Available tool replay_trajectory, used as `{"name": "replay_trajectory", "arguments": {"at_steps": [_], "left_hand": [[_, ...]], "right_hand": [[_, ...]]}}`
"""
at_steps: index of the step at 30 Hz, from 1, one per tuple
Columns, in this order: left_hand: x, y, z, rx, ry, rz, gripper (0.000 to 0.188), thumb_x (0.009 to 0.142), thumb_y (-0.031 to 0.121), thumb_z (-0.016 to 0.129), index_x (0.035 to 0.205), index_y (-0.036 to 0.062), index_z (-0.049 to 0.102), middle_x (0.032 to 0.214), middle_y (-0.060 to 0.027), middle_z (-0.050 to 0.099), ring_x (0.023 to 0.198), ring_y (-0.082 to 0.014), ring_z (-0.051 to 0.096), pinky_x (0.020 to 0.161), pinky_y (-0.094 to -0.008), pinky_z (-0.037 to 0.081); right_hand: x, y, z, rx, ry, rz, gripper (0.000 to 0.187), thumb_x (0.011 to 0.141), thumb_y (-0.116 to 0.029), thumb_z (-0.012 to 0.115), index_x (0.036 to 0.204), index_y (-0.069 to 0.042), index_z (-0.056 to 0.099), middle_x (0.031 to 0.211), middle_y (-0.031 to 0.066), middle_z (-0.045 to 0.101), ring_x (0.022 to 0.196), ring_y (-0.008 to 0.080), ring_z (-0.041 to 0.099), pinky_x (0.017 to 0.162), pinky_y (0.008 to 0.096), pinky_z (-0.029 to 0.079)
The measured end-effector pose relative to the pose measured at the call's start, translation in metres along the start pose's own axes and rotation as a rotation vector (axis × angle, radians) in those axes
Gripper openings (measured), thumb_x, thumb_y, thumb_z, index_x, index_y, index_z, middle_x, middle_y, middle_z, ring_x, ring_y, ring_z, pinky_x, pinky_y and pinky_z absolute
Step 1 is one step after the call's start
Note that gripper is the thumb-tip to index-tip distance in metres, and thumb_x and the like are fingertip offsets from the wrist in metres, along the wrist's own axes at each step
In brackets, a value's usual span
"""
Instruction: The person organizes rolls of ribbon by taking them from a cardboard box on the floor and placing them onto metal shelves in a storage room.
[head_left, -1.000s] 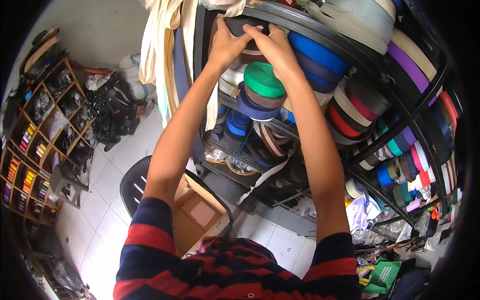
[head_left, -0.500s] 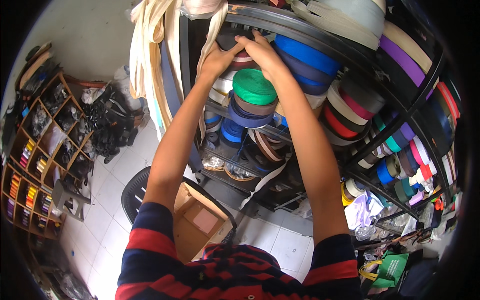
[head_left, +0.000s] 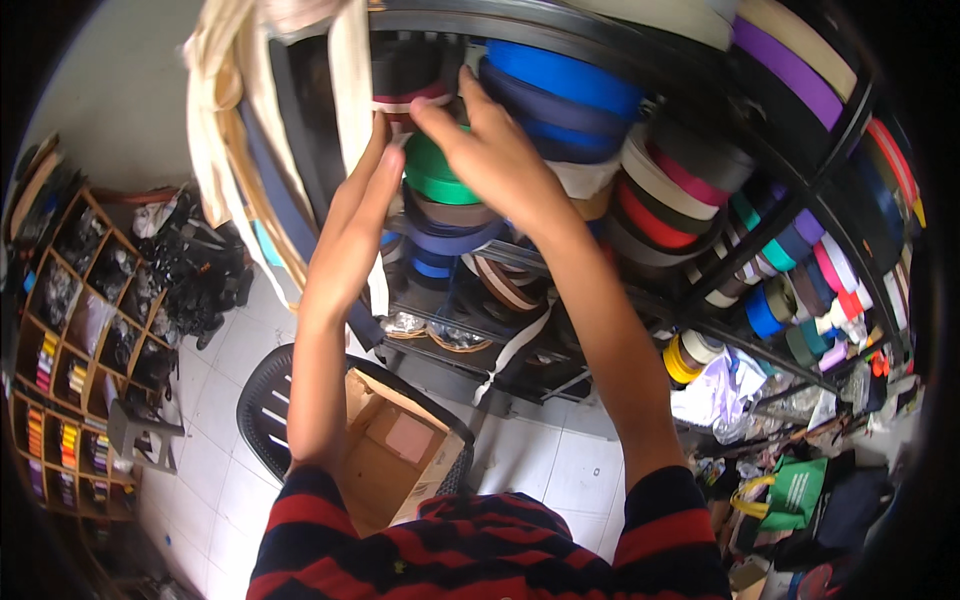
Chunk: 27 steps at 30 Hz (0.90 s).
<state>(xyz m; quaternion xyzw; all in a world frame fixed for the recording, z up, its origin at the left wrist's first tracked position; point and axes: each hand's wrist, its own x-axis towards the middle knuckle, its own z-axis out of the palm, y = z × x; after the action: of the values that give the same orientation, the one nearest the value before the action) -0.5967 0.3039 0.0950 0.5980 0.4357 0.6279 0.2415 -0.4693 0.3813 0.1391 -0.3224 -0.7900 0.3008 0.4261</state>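
Note:
Both arms reach up to a black shelf stacked with rolls of webbing. My left hand point(head_left: 357, 222) is just left of a green webbing roll point(head_left: 432, 172), fingers stretched out and holding nothing I can see. Over the right side of that roll, my right hand point(head_left: 495, 150) has its thumb and fingers spread, also with nothing in it. The green roll sits on a brown roll point(head_left: 452, 211) and a dark blue roll point(head_left: 440, 238). Behind the fingertips stands a stack of black rolls point(head_left: 408, 68) with a maroon and white roll point(head_left: 400, 105) below.
Cream straps point(head_left: 222, 120) hang left of the shelf. Blue rolls point(head_left: 565, 85) stand to the right, near red, white and black ones point(head_left: 655, 225). Below are a black chair point(head_left: 262, 405) holding a cardboard box point(head_left: 385, 470). A wooden cubby rack point(head_left: 85, 320) stands far left.
My hands, together at the black rolls before, have come apart and moved back. My left hand has dropped lower, its fingers now straightened. The whole view has shifted slightly.

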Motion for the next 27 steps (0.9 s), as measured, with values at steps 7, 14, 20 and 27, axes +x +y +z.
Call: {"name": "replay_trajectory", "arguments": {"at_steps": [7, 14, 20, 27], "left_hand": [[-0.086, 0.011, 0.048, -0.090, -0.192, 0.076, 0.068, 0.094, 0.046, 0.043, 0.136, -0.0071, 0.036, 0.138, -0.0241, 0.041, 0.131, -0.0310, 0.039, 0.110, -0.0412, 0.026], [-0.198, -0.038, 0.177, -0.239, -0.623, -0.293, 0.047, 0.095, 0.033, 0.049, 0.122, -0.0056, 0.052, 0.112, -0.0174, 0.061, 0.105, -0.0240, 0.059, 0.096, -0.0372, 0.043], [-0.292, -0.003, 0.299, -0.354, -1.097, -0.536, 0.031, 0.097, 0.017, 0.046, 0.116, -0.0050, 0.055, 0.108, -0.0169, 0.064, 0.102, -0.0232, 0.061, 0.089, -0.0329, 0.046], [-0.394, 0.058, 0.436, -0.330, -1.723, -0.254, 0.029, 0.096, 0.015, 0.045, 0.117, -0.0029, 0.055, 0.112, -0.0138, 0.062, 0.105, -0.0207, 0.059, 0.090, -0.0320, 0.044]], "right_hand": [[-0.142, 0.036, -0.052, 0.200, -0.048, -0.342, 0.066, 0.090, -0.024, 0.061, 0.142, -0.001, 0.029, 0.143, 0.0196, 0.036, 0.126, 0.0278, 0.044, 0.103, 0.0370, 0.037], [-0.380, 0.101, -0.123, 0.151, 0.011, 0.512, 0.045, 0.092, -0.032, 0.055, 0.123, 0.001, 0.050, 0.109, 0.0227, 0.060, 0.101, 0.0325, 0.059, 0.088, 0.0407, 0.044], [-0.595, 0.087, -0.145, 0.120, 0.635, 0.893, 0.040, 0.092, -0.033, 0.055, 0.117, -0.002, 0.056, 0.111, 0.0188, 0.062, 0.099, 0.0306, 0.062, 0.087, 0.0362, 0.048], [-0.763, 0.030, -0.139, -0.050, 1.106, 1.190, 0.035, 0.089, -0.031, 0.058, 0.111, -0.003, 0.060, 0.105, 0.0184, 0.065, 0.096, 0.0348, 0.063, 0.086, 0.0403, 0.049]]}}
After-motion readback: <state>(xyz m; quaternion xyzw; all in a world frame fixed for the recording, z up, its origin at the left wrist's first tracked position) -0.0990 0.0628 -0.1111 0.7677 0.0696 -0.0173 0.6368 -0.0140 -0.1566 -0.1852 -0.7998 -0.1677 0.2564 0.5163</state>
